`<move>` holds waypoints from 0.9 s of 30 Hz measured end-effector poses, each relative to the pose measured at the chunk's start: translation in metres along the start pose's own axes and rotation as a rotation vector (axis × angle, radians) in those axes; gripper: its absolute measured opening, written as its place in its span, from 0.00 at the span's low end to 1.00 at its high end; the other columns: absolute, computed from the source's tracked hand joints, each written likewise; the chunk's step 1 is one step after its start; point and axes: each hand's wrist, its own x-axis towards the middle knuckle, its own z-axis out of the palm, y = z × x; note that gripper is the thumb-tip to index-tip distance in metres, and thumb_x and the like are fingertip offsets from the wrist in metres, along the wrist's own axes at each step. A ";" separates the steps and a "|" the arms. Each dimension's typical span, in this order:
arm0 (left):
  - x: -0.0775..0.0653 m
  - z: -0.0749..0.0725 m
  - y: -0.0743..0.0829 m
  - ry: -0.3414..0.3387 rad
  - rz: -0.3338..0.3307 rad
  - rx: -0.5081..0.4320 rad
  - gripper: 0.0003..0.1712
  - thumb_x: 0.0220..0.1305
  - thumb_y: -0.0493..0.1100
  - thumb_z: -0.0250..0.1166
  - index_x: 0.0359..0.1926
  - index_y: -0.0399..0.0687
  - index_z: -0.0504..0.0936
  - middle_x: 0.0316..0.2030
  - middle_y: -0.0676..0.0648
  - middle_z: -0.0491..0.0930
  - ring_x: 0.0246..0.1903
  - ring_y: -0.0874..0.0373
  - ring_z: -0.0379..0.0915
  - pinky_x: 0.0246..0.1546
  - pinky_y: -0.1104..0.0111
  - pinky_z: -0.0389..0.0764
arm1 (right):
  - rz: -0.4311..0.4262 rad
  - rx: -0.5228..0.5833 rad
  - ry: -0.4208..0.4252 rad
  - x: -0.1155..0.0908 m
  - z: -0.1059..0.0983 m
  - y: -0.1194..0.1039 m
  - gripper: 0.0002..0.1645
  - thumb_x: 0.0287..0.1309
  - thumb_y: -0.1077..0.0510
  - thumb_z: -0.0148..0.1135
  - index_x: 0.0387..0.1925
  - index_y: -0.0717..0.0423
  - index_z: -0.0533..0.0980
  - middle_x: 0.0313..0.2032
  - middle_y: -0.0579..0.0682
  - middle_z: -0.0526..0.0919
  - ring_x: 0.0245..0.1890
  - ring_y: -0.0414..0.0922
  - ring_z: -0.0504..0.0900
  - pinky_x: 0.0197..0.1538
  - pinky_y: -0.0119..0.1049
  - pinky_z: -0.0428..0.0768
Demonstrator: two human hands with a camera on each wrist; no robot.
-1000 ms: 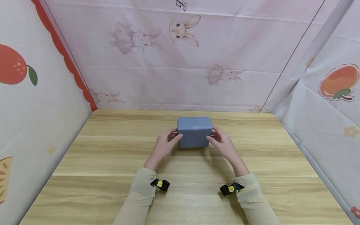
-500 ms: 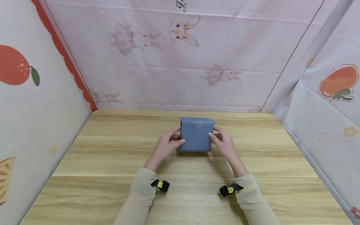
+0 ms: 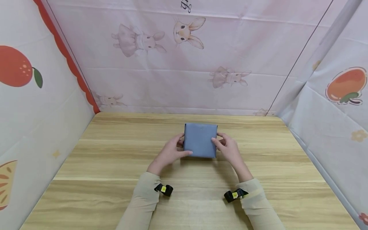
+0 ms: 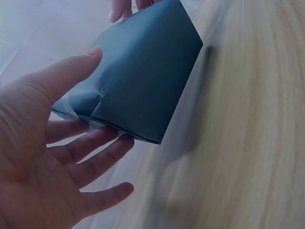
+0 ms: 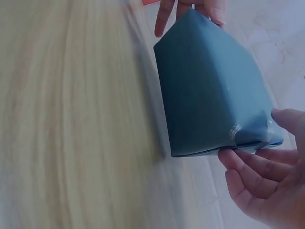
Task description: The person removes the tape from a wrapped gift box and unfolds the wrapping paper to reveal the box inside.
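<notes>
Between both hands is a box wrapped in blue-grey paper (image 3: 200, 140), one broad face turned up toward the head camera. My left hand (image 3: 169, 150) holds its left end, thumb over the face near the lower left corner and fingertips against the end. At the other end, my right hand (image 3: 227, 147) grips with the thumb on the right edge and fingers behind. Clear tape and creased folds show at the box's end (image 4: 88, 107) in the left wrist view. A shadow lies apart from the box on the tabletop, so it appears raised. Its underside is hidden.
The wood-grain table (image 3: 115, 153) stretches around the box on all sides. A pink rabbit-print cloth (image 3: 172, 86) hangs behind the table's far edge. White fruit-print cloths (image 3: 325, 108) stand along the left and right sides. Each wrist wears a black camera strap (image 3: 164, 189).
The box has been turned in the hands, from showing its top and front to showing one broad face. It has come slightly nearer, and the left thumb has slid lower.
</notes>
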 end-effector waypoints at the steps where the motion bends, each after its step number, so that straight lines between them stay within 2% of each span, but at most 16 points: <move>1: 0.000 0.000 0.000 -0.008 -0.003 0.014 0.55 0.51 0.53 0.76 0.74 0.47 0.56 0.51 0.43 0.77 0.53 0.51 0.75 0.59 0.56 0.76 | -0.005 -0.013 -0.010 0.000 0.000 0.000 0.36 0.66 0.41 0.57 0.65 0.59 0.69 0.43 0.63 0.86 0.39 0.52 0.87 0.42 0.43 0.84; 7: 0.001 0.002 -0.003 -0.039 0.025 0.078 0.57 0.51 0.54 0.76 0.75 0.46 0.54 0.52 0.43 0.76 0.51 0.52 0.74 0.56 0.57 0.77 | -0.043 -0.062 -0.076 -0.001 0.002 0.000 0.41 0.63 0.41 0.60 0.70 0.58 0.63 0.47 0.64 0.85 0.46 0.53 0.85 0.48 0.47 0.83; 10: 0.001 0.003 -0.005 -0.040 0.040 0.107 0.58 0.50 0.54 0.77 0.75 0.47 0.54 0.60 0.42 0.73 0.56 0.51 0.73 0.60 0.56 0.74 | -0.090 -0.081 -0.119 -0.001 0.004 -0.001 0.46 0.62 0.43 0.64 0.72 0.59 0.58 0.49 0.65 0.83 0.46 0.54 0.84 0.49 0.48 0.83; 13: 0.001 0.004 -0.006 -0.040 0.033 0.144 0.61 0.49 0.54 0.77 0.76 0.49 0.51 0.69 0.41 0.65 0.64 0.50 0.68 0.65 0.56 0.70 | -0.124 -0.116 -0.169 -0.001 0.006 -0.001 0.51 0.59 0.44 0.66 0.75 0.58 0.52 0.51 0.66 0.81 0.48 0.55 0.82 0.51 0.48 0.82; 15: 0.001 0.005 -0.007 -0.042 0.016 0.172 0.62 0.49 0.54 0.77 0.77 0.49 0.48 0.72 0.41 0.60 0.67 0.49 0.64 0.67 0.56 0.67 | -0.131 -0.150 -0.206 -0.002 0.008 0.001 0.55 0.57 0.43 0.67 0.75 0.59 0.49 0.56 0.66 0.78 0.51 0.56 0.81 0.53 0.49 0.80; 18: 0.000 0.006 -0.006 -0.047 -0.013 0.220 0.63 0.51 0.56 0.75 0.77 0.48 0.44 0.74 0.41 0.56 0.69 0.48 0.62 0.69 0.56 0.65 | -0.128 -0.210 -0.243 -0.002 0.009 0.003 0.61 0.55 0.39 0.69 0.76 0.60 0.46 0.66 0.67 0.68 0.60 0.58 0.75 0.60 0.52 0.75; 21: -0.001 0.006 -0.004 -0.044 -0.020 0.253 0.63 0.53 0.56 0.74 0.77 0.45 0.43 0.73 0.39 0.57 0.69 0.47 0.63 0.68 0.55 0.66 | -0.133 -0.246 -0.258 -0.003 0.009 0.004 0.63 0.54 0.38 0.69 0.76 0.61 0.45 0.72 0.66 0.58 0.68 0.59 0.68 0.66 0.54 0.69; 27: -0.001 0.006 -0.002 -0.027 -0.020 0.300 0.58 0.57 0.57 0.70 0.77 0.43 0.46 0.71 0.37 0.62 0.67 0.47 0.66 0.67 0.55 0.68 | -0.131 -0.259 -0.256 -0.003 0.009 0.003 0.60 0.56 0.41 0.69 0.76 0.62 0.46 0.73 0.66 0.56 0.71 0.59 0.63 0.69 0.55 0.66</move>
